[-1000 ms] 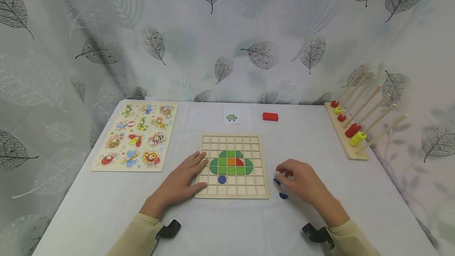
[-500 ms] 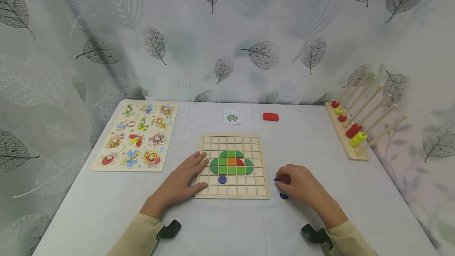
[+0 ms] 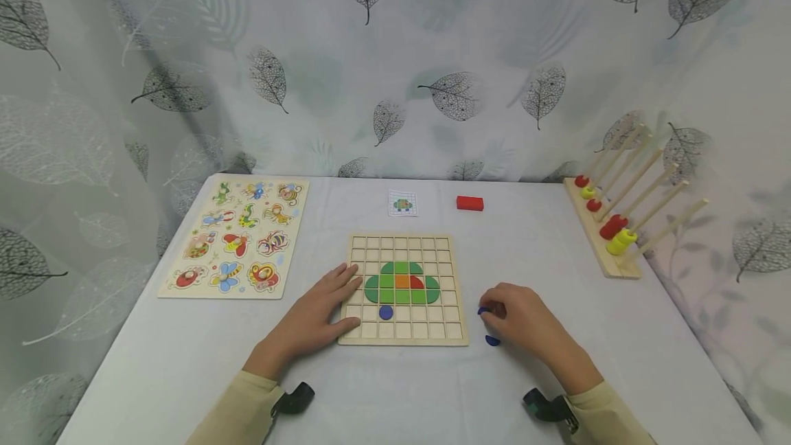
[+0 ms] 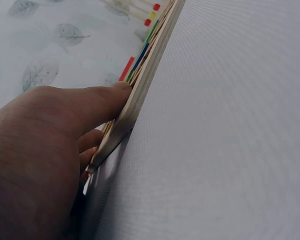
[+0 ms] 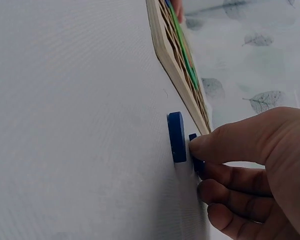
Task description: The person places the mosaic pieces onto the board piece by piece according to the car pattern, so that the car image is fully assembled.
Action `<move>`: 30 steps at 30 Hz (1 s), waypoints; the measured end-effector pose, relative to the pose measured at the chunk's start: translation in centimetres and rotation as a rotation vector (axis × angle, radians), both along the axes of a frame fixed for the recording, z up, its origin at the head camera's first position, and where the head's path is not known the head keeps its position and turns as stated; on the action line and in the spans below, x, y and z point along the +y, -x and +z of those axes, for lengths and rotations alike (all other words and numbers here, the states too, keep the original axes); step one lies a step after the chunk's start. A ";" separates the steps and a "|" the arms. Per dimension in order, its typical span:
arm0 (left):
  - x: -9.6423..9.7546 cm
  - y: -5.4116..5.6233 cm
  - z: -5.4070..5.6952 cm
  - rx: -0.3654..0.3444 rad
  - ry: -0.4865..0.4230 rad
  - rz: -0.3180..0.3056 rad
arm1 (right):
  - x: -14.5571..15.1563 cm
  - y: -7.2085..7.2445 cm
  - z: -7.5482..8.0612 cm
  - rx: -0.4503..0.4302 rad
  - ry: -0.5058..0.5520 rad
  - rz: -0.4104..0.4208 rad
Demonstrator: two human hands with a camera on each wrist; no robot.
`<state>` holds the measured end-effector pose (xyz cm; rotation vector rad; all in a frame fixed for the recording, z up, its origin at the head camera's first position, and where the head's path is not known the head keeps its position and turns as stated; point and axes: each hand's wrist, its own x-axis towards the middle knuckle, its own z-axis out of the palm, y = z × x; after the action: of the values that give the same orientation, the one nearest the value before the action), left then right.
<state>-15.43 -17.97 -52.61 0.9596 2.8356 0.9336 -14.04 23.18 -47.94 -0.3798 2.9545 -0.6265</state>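
Note:
My left hand (image 3: 315, 311) rests on the left edge of a wooden grid board (image 3: 460, 328), fingers spread and thumb on the rim (image 4: 140, 95). Green tiles (image 3: 394, 295), an orange tile (image 3: 402, 281) and a red rounded tile (image 3: 417, 282) form a shape in the grid. Below its left part lies a blue round shape (image 3: 386, 312). To the right of the board, my right hand (image 3: 525, 314) pinches a blue half-round tile (image 3: 483, 310) between thumb and fingers, close over the table. Another blue half-round tile (image 5: 176, 137) lies on the cloth beside the thumb.
Behind the board lie a small picture card (image 3: 403, 203) and a red block (image 3: 470, 203). An insect puzzle board (image 3: 278, 287) lies at the left. At the right stands a wooden peg rack (image 3: 608, 266) with red and yellow beads. A leaf-print curtain (image 3: 346, 136) hangs behind.
My right hand has come down slightly, and its thumb and fingers have closed on the farther blue half-round tile, which has turned a little. My left hand and the board have stayed put.

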 end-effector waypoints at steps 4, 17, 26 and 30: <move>0.0 0.0 0.1 -0.009 0.003 -0.001 | 0.0 0.0 0.0 0.001 0.000 -0.003; 0.0 -0.1 0.2 0.001 -0.012 -0.003 | -0.8 0.3 1.6 0.085 0.009 0.053; -0.1 0.1 -0.3 -0.019 -0.011 0.005 | -1.8 0.8 2.4 0.108 0.050 0.104; -0.1 0.0 -0.4 -0.026 -0.014 0.008 | -2.4 0.9 2.6 0.103 0.060 0.107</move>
<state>-15.38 -18.08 -53.00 0.9315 2.8168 0.9605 -14.90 20.81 -45.31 -0.5880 2.9916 -0.7046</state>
